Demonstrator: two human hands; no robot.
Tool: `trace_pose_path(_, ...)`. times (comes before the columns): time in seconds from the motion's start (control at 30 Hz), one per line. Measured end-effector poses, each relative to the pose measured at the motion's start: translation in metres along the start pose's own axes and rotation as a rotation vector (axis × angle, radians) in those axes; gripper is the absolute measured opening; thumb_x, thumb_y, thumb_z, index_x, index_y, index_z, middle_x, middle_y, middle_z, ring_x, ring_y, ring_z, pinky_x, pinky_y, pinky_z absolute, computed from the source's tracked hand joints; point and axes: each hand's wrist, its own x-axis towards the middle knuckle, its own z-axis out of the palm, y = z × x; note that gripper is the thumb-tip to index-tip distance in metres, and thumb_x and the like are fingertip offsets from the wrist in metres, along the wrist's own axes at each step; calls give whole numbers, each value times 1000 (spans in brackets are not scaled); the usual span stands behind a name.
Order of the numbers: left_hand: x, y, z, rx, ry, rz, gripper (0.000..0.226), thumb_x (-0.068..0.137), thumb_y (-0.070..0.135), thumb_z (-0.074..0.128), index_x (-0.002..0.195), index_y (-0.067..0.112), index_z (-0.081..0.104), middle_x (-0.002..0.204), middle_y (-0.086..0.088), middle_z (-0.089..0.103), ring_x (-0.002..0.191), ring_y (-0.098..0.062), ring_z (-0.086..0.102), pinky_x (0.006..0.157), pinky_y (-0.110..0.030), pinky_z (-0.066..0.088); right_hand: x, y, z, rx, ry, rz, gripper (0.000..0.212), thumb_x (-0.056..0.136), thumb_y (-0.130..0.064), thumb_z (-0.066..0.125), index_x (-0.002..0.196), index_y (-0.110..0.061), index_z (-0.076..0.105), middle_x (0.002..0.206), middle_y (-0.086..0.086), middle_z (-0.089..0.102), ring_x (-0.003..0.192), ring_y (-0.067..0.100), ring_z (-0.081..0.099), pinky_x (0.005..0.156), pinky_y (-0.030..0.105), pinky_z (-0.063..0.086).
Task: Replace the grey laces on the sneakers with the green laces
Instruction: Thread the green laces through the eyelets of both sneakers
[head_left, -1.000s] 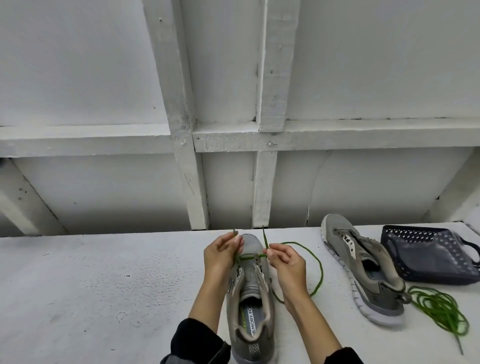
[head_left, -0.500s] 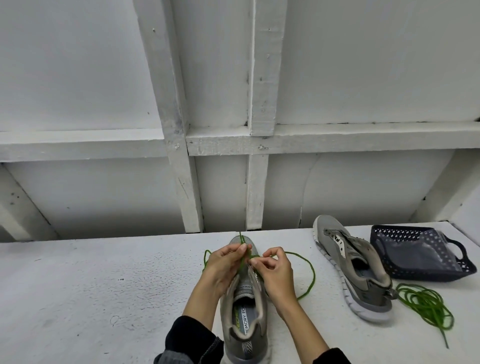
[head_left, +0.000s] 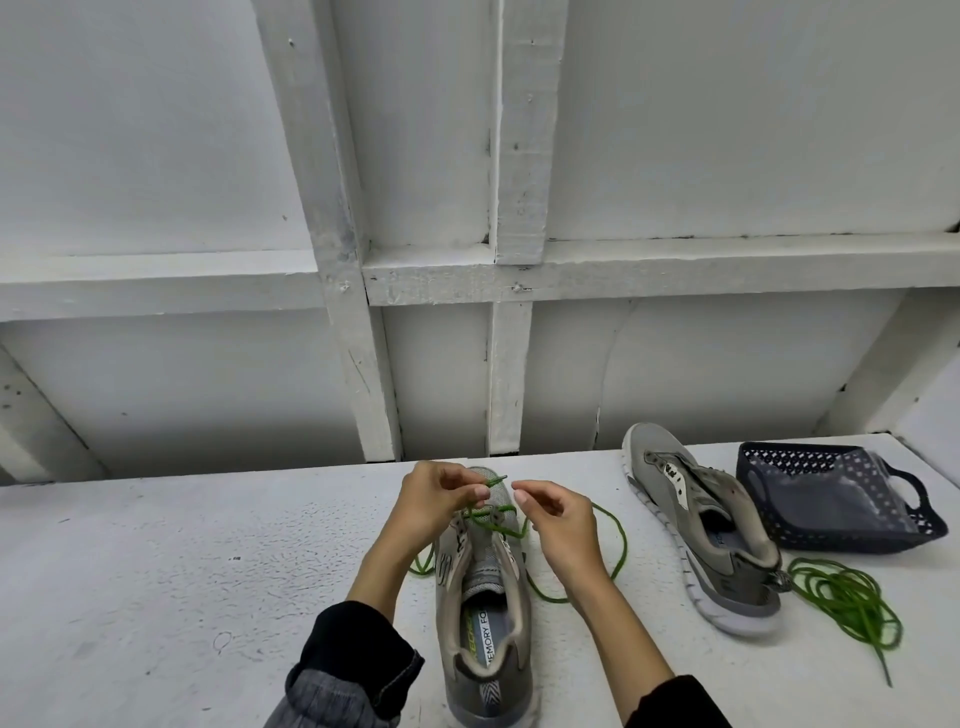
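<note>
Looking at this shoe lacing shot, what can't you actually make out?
- Head view: toe eyelets of the near sneaker are covered by the left hand.
- Right hand: its curled fingers hide whether they pinch the green lace.
- Basket contents: blurred behind its mesh wall.
- Near sneaker's heel: cut off by the bottom edge.

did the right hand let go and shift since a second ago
Yes. The right hand has drifted right, off the sneaker toe, and no longer visibly pinches the green lace.

Grey sneaker (head_left: 485, 597) upright — green lace (head_left: 613, 540) through toe eyelets
</note>
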Motion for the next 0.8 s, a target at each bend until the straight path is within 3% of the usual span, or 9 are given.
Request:
trace_pose_path(0.13, 0, 3, -3, 43, -120, 25, 1, 82, 4, 74, 82, 3, 73, 67, -2, 71, 63, -7, 66, 63, -14, 48, 2, -1, 5, -4, -25, 0, 12, 86, -10, 69, 95, -16, 75, 92, -4, 74, 92, 9, 68, 81, 19, 53)
trace_pose_path(0.4, 3, -3, -5, 97, -188, 45, 4, 84, 10, 73, 83, 7, 75, 72, -8, 72, 62, -3, 61, 60, -12, 43, 0, 0, 4, 2, -45, 0, 6, 89, -9, 66, 90, -10, 71, 87, 4, 72, 86, 15, 65, 72, 14, 51)
trace_pose_path(0.67, 6, -9, -6, 116, -169, 58, 7, 83, 13, 75, 88, 9, 78, 79, -11, 75, 70, -7, 65, 69, -20, 49, 0, -5, 4, 2, -69, -6, 9, 90, -8, 64, 88, -15, 69, 89, 4, 70, 85, 13, 63, 70, 11, 49)
trace_pose_path(0.8, 7, -10, -7, 111, -203, 63, 8, 85, 17, 74, 88, 11, 78, 81, -11, 74, 75, -11, 67, 79, -28, 53, 1, 0, 6, -60, -42, 6, 7, 93, -14, 61, 90, -15, 68, 89, 2, 69, 88, 17, 63, 72, 17, 49)
